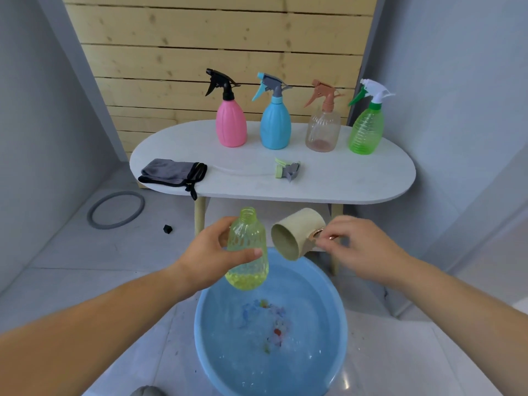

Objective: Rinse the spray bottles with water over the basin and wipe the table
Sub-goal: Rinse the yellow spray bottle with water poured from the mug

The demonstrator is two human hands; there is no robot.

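Left hand (213, 252) grips yellow-green bottle (248, 250), uncapped, upright over the blue basin (205, 332). Right hand (354, 247) pinches the handle of a beige cup (297, 232), tipped toward the bottle. Best bring cup lip over the neck, pour slowly. Bottle translucent, ribbed, liquid pooled at its base.

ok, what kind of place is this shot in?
Likely a staged indoor corner for recording, not a real kitchen or bathroom: a small white oval table against a bare wood-plank panel, and a blue basin of water sitting on the tiled floor.
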